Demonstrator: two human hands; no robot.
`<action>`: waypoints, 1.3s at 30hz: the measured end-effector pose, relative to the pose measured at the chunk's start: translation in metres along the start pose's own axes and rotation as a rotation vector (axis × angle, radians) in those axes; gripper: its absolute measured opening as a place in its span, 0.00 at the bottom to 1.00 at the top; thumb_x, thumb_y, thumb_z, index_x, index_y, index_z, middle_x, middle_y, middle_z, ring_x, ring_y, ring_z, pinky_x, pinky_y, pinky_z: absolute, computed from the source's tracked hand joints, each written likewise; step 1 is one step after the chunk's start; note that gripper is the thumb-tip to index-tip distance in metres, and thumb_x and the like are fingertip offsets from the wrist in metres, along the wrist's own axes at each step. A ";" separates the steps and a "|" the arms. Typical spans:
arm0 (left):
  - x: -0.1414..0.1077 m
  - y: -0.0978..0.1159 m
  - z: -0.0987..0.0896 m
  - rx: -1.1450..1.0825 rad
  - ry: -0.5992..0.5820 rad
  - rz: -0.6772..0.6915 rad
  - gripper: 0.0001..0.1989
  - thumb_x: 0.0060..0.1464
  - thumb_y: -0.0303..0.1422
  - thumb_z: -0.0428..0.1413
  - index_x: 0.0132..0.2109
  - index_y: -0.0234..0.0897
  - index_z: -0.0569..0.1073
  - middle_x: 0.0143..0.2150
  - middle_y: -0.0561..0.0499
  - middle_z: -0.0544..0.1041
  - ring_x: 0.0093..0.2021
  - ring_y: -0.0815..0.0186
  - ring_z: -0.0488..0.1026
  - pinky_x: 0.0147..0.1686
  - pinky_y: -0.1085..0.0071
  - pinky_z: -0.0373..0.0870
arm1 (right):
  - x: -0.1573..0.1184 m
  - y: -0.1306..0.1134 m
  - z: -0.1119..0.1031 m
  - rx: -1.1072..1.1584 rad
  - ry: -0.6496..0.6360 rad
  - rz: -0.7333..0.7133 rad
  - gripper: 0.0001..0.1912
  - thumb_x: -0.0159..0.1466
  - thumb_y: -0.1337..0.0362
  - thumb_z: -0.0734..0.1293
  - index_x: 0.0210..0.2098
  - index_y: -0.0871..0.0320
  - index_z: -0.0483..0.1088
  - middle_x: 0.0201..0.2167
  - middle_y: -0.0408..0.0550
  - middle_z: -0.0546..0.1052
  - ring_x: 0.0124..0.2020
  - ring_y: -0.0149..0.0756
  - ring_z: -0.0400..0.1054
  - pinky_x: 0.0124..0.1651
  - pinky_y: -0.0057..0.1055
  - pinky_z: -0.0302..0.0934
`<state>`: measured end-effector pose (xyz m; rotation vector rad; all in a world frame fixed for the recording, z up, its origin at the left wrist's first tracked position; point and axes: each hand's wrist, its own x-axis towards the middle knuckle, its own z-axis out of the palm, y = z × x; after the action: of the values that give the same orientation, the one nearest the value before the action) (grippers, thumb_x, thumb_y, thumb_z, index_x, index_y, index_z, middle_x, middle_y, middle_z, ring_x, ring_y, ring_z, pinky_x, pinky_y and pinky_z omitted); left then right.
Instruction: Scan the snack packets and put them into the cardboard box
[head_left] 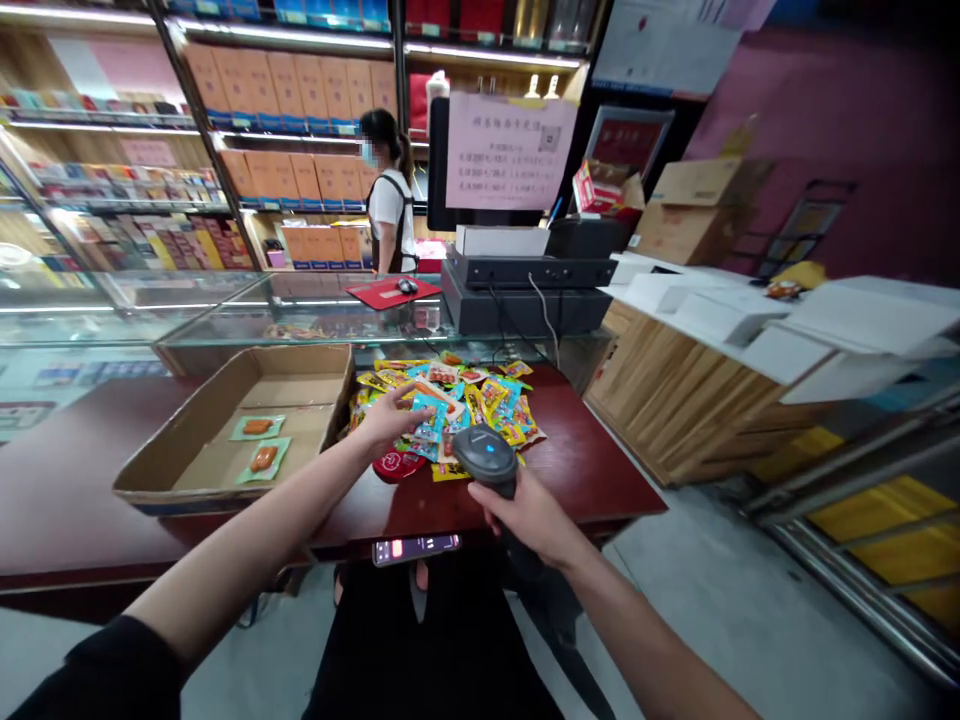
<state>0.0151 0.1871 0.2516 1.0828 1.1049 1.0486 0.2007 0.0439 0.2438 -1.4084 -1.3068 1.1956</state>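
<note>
Not much seems to have been got through tbh: just two green-edged packets (pixel 264 458) are laid in the cardboard tray (pixel 292 382) on the left of the table (pixel 589 462), and a big pile of snack packets (pixel 496 398) is left near the table's back edge. A scanner (pixel 485 452) is gripped by the right hand (pixel 538 520), fingers wrapped round its handle. The left hand (pixel 391 418) is held at the pile, fingers loosely parted; whether anything's pinched can't be told. The table is backed by a glass counter (pixel 196 342), with a co-worker (pixel 391 215) and stocked shelves (pixel 300 180) beyond.
</note>
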 end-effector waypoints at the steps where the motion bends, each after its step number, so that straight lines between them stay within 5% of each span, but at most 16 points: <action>1: -0.002 -0.002 -0.001 -0.045 -0.029 -0.036 0.25 0.32 0.25 0.70 0.43 0.34 0.77 0.34 0.47 0.79 0.29 0.66 0.75 0.29 0.72 0.72 | -0.003 0.000 0.005 0.008 0.003 0.004 0.14 0.55 0.57 0.70 0.33 0.55 0.62 0.16 0.36 0.67 0.15 0.28 0.60 0.19 0.26 0.56; 4: -0.006 -0.009 -0.003 -0.120 -0.118 -0.142 0.16 0.33 0.25 0.69 0.34 0.31 0.77 0.31 0.46 0.79 0.27 0.66 0.75 0.27 0.72 0.73 | -0.012 0.003 0.016 0.031 0.003 0.016 0.13 0.55 0.58 0.70 0.34 0.55 0.62 0.16 0.35 0.67 0.14 0.27 0.58 0.18 0.25 0.56; 7: -0.008 -0.011 -0.004 -0.142 -0.075 -0.165 0.13 0.33 0.24 0.69 0.31 0.31 0.76 0.29 0.47 0.79 0.25 0.67 0.75 0.25 0.73 0.72 | -0.017 0.008 0.022 0.034 -0.016 0.003 0.12 0.56 0.58 0.69 0.33 0.56 0.64 0.15 0.36 0.67 0.14 0.27 0.57 0.17 0.25 0.55; 22: -0.029 0.041 -0.047 -0.103 0.063 -0.038 0.19 0.32 0.28 0.70 0.36 0.33 0.76 0.30 0.48 0.79 0.29 0.66 0.76 0.29 0.71 0.71 | 0.007 -0.015 0.073 -0.024 -0.113 -0.070 0.10 0.58 0.59 0.67 0.27 0.57 0.64 0.13 0.37 0.66 0.12 0.26 0.60 0.16 0.22 0.56; 30: -0.036 0.043 -0.071 -0.108 0.079 -0.005 0.20 0.33 0.28 0.70 0.38 0.32 0.76 0.32 0.46 0.79 0.28 0.67 0.75 0.28 0.72 0.71 | 0.007 -0.022 0.089 -0.028 -0.113 -0.089 0.10 0.57 0.59 0.67 0.26 0.57 0.63 0.12 0.37 0.67 0.12 0.27 0.59 0.16 0.23 0.55; 39: -0.030 0.039 -0.073 -0.060 0.082 0.011 0.25 0.31 0.32 0.71 0.41 0.32 0.77 0.34 0.45 0.79 0.27 0.69 0.74 0.18 0.79 0.63 | 0.011 -0.018 0.089 -0.060 -0.120 -0.137 0.11 0.59 0.57 0.65 0.25 0.57 0.63 0.12 0.39 0.67 0.12 0.28 0.61 0.16 0.23 0.56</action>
<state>-0.0648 0.1736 0.2864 1.0066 1.1274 1.1364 0.1095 0.0543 0.2439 -1.2832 -1.5081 1.1724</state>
